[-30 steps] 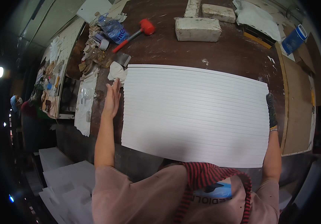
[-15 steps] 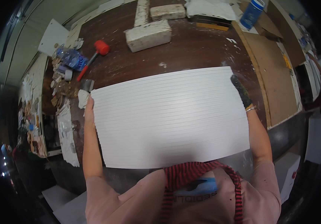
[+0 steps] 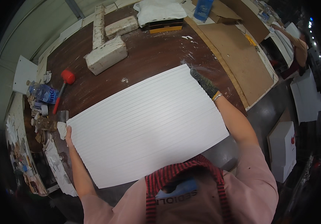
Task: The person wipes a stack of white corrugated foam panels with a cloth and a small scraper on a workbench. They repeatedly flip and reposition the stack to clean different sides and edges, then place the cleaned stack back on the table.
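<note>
A broad white stack of what look like sheets or strips point(image 3: 149, 123), marked by many thin parallel lines, lies slanted before my body, its right end farther away. My bare left hand point(image 3: 69, 136) grips its left end, with the thumb side showing and the other fingers hidden. On the right end, near the far corner, my right hand point(image 3: 205, 83) in a dark glove holds the stack, fingers pressed along the side. The stack's near edge comes close to my striped apron point(image 3: 179, 170).
A red mallet point(image 3: 68, 77), plastic bottle point(image 3: 43, 92) and scraper blade point(image 3: 62, 115) lie left on the brown table point(image 3: 145, 52). Whitish blocks point(image 3: 106, 56) stand at the far side. A blue container point(image 3: 203, 9) and brown board point(image 3: 229, 56) are far right; another person point(image 3: 300, 52) is beyond.
My view has swung to the right, so the table items appear farther left. The stack now looks more slanted, its left end nearer me. Both hands keep hold of its ends.
</note>
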{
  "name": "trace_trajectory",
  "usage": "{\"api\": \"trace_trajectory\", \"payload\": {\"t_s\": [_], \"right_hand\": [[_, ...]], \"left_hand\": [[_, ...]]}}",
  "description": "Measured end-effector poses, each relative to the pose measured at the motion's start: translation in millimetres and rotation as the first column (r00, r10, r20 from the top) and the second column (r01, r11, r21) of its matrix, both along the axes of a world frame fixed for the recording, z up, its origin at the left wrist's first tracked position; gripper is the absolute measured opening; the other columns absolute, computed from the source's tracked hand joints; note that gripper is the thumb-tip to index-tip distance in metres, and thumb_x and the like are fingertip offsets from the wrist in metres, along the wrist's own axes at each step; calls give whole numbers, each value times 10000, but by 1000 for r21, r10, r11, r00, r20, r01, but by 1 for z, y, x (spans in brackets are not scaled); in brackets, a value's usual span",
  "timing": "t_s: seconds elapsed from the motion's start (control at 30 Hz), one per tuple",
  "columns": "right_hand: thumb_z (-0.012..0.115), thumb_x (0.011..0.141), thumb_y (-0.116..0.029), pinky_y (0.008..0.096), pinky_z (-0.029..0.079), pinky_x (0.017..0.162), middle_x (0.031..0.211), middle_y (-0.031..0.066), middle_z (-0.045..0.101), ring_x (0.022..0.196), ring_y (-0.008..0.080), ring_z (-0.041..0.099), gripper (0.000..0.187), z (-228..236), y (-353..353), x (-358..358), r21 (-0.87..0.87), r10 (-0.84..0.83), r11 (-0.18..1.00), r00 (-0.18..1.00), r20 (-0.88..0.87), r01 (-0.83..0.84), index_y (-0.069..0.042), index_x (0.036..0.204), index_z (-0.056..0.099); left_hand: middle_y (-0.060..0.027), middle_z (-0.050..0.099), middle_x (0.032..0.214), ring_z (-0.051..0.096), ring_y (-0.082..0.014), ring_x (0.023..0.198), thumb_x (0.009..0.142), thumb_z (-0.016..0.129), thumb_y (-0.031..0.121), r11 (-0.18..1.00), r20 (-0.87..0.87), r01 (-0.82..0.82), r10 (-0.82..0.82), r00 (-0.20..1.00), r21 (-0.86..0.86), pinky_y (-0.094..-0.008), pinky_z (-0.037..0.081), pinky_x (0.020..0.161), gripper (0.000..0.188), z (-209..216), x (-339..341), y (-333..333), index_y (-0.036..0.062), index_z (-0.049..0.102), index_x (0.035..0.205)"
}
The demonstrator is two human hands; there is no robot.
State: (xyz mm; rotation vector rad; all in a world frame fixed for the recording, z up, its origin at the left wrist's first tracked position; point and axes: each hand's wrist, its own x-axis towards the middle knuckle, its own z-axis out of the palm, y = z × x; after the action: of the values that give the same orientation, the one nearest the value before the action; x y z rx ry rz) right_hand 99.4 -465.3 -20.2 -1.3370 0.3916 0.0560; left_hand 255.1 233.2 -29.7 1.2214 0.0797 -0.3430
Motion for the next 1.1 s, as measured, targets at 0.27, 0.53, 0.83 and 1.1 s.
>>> {"api": "trace_trajectory", "payload": {"t_s": [0.27,0.53,0.83,1.1], "right_hand": [[310,1127,-367,303,155,1261,1678,58,243,1536,161,236,589,38,16,-8,-4,125,992,958,257,-129,-18,1598,256],[304,1121,-414,328,200,1262,1647,121,298,1524,213,273,613,29,2,-63,288,6,955,976,219,-71,-15,1586,279],[299,1103,-492,379,220,1258,1629,142,335,1493,242,336,672,32,16,-173,495,-217,861,964,156,114,-19,1580,294],[576,1023,-286,390,439,1111,1462,127,537,1324,230,530,556,48,101,-308,60,-418,902,900,-125,427,-16,1493,455]], "left_hand": [[-114,584,1361,548,-218,1256,1019,569,242,1000,-13,-6,6,1000,29,-337,399,1088,547,-4,-3,2,-4,414,1482],[-113,600,1332,562,-213,1231,1018,567,241,1000,-36,6,-5,999,24,-334,407,1076,505,-9,-6,1,-2,453,1446],[-112,619,1300,578,-209,1203,1018,564,240,995,-61,35,-29,998,92,-330,416,1063,461,6,0,3,0,496,1406],[-64,634,1133,581,-148,1049,1017,592,217,866,245,4,-146,959,500,-262,428,973,254,33,40,-10,2,628,1148]]}}
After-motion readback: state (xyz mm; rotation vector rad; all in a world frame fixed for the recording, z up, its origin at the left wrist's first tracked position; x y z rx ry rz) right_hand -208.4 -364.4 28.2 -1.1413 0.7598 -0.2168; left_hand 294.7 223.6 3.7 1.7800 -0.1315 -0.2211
